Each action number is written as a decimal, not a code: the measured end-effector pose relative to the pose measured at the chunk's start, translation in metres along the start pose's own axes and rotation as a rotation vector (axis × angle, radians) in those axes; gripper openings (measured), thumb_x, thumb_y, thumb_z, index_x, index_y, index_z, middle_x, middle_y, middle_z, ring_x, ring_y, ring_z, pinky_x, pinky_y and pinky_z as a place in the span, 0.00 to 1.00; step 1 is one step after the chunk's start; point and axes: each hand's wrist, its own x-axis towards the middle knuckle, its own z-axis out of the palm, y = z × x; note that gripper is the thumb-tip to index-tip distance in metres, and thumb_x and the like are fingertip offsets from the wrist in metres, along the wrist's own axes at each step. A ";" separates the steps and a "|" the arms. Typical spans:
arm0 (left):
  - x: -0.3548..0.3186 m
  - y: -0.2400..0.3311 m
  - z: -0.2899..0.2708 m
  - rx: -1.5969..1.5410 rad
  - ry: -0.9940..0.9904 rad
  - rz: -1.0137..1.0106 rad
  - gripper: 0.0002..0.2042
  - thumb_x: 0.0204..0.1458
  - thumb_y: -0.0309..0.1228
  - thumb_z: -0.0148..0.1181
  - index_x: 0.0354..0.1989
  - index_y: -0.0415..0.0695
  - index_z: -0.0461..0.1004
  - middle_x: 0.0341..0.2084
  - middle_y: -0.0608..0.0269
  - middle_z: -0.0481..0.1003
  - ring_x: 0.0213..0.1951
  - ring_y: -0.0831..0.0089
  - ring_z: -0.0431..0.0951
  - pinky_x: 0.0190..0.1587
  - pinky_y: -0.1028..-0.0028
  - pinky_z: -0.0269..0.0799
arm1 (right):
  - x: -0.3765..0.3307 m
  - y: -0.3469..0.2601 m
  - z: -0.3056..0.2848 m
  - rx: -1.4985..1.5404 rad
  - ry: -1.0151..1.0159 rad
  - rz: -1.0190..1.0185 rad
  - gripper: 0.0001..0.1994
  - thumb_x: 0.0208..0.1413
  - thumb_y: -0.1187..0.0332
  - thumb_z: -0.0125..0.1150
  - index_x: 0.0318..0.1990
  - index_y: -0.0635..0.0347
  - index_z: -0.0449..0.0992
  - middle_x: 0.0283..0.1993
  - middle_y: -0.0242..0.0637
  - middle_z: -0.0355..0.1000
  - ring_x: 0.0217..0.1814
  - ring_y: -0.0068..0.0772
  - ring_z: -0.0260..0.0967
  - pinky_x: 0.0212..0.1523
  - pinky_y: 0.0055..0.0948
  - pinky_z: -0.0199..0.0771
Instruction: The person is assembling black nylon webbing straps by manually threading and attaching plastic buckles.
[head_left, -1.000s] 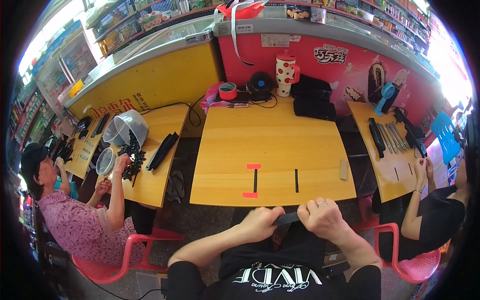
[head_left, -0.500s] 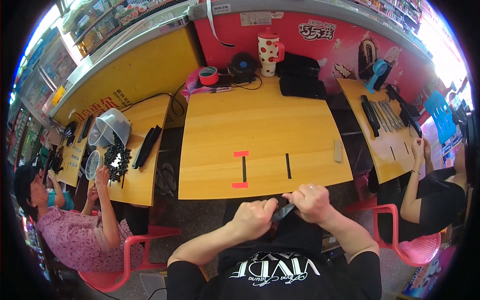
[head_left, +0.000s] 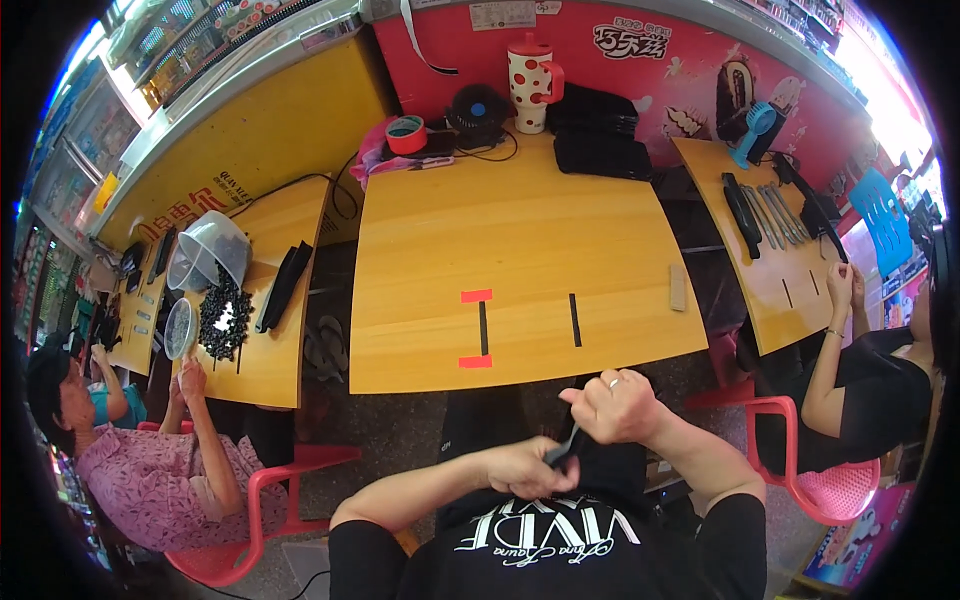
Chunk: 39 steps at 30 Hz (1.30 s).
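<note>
Between my hands, in front of my body and below the table's near edge, a narrow dark grey strip (head_left: 566,446) slants up from left to right. My left hand (head_left: 528,468) has its fingers closed on the lower end. The upper end goes into my right hand (head_left: 613,408), a closed fist with a ring on one finger. Much of the strip is hidden by the fingers, so its exact kind does not show. Beyond the hands is the wooden table (head_left: 420,260), bearing a black line with red tape (head_left: 476,361) at its ends and another black line (head_left: 575,320).
A small flat bar (head_left: 677,288) lies at the table's right edge. Along the back stand a dotted tumbler (head_left: 528,90), a black fan (head_left: 477,112), red tape roll (head_left: 406,136) and black pouches (head_left: 602,157). People sit at tables on both sides; black pieces (head_left: 226,318) are heaped at left.
My left hand has moved down and turned, while my right hand stays higher. The strip between them now slopes more steeply. The view has shifted slightly.
</note>
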 end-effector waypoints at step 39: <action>-0.017 -0.035 -0.002 1.728 1.270 1.038 0.12 0.45 0.22 0.65 0.37 0.35 0.71 0.24 0.51 0.73 0.25 0.56 0.75 0.25 0.65 0.71 | -0.046 -0.049 0.004 1.573 0.086 1.346 0.11 0.52 0.76 0.67 0.42 0.62 0.75 0.27 0.25 0.70 0.25 0.13 0.66 0.26 0.17 0.67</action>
